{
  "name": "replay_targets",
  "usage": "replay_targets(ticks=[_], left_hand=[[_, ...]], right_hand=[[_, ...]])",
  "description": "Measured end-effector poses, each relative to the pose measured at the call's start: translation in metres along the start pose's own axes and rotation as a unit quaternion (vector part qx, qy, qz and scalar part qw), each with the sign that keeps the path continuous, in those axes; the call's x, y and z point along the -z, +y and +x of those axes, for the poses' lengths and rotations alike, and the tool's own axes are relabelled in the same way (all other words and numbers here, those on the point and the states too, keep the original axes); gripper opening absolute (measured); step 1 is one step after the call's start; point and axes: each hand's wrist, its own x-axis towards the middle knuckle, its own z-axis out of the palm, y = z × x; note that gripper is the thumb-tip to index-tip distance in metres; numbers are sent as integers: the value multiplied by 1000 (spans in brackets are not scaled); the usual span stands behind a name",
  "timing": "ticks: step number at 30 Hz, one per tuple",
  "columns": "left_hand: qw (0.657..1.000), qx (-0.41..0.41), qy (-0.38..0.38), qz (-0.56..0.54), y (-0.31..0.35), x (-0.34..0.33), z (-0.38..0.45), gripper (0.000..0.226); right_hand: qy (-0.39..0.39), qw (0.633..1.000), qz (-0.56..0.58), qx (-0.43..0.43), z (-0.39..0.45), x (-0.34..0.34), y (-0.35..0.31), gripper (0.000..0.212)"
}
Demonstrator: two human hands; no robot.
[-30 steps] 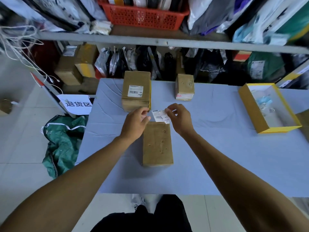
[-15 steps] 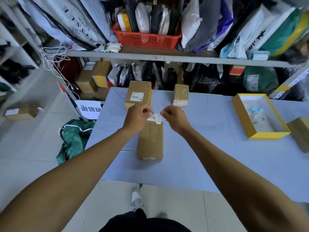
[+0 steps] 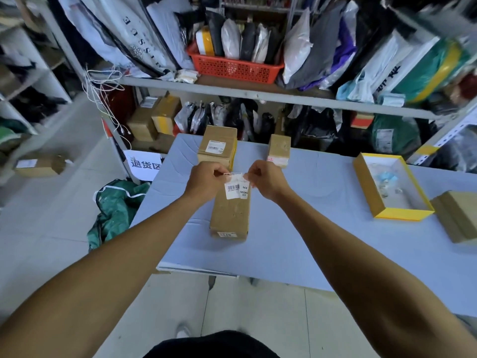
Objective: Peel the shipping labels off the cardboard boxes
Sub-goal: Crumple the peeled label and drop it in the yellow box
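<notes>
Both hands raised over desk (image 3: pixel 296 241). Left hand (image 3: pixel 206 180) and right hand (image 3: pixel 265 179) fingers pinch peeled label (image 3: pixel 236 188) by its top corners, above far end of cardboard box (image 3: pixel 231 215).

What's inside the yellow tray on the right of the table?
The yellow tray holds a crumpled blue-white piece and a few small bits on its pale floor, too blurred to identify. Its near wall hides the front strip of the floor.

Blue-grey table (image 3: pixel 296 249) carries cardboard boxes (image 3: pixel 229 215) and yellow tray (image 3: pixel 366 192).
</notes>
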Motion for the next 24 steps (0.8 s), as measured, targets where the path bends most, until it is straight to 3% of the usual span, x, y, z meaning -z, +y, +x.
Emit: replay_targets(ticks=[3, 9, 12, 17, 20, 24], left_hand=[[1000, -3, 1, -7, -5, 5, -1, 11], [997, -14, -71, -41, -14, 13, -4, 31], [993, -42, -107, -28, -8, 13, -7, 46], [995, -68, -76, -22, -6, 16, -8, 18], [994, -74, -79, -22, -9, 21, -9, 7], [993, -74, -86, -30, -11, 25, -13, 16]], right_hand=[[-15, 1000, 18, 0, -1, -2, -8, 19], [-18, 998, 62, -4, -3, -7, -21, 14], [-31, 994, 101, -24, -6, -13, -30, 32], [3, 999, 31, -4, -8, -20, -31, 4], [22, 1000, 3, 8, -9, -25, -30, 7], [44, 999, 1, 0, -12, -31, -32, 5]])
